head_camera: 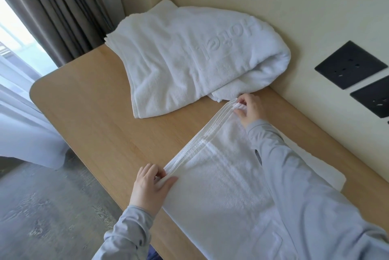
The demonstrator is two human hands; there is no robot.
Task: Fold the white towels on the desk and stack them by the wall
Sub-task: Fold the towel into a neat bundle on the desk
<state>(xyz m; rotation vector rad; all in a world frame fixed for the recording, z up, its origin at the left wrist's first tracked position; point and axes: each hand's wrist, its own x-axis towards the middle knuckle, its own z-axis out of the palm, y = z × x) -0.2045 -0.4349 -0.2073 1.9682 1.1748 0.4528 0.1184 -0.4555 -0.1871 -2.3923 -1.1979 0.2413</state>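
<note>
Folded white towel [221,186]: layered hems aligned, corners pinched w/ both hands.

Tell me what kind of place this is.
Most likely a hotel room. The bulky white towel by the wall has "Hotel" embossed on it, the wooden desk sits beside black wall sockets, and heavy curtains hang beyond it.

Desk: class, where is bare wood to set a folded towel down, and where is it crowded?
Free: desk along its rounded left side, between the Hotel towel and the left hand. Crowded: the wall side, under both towels.
</note>
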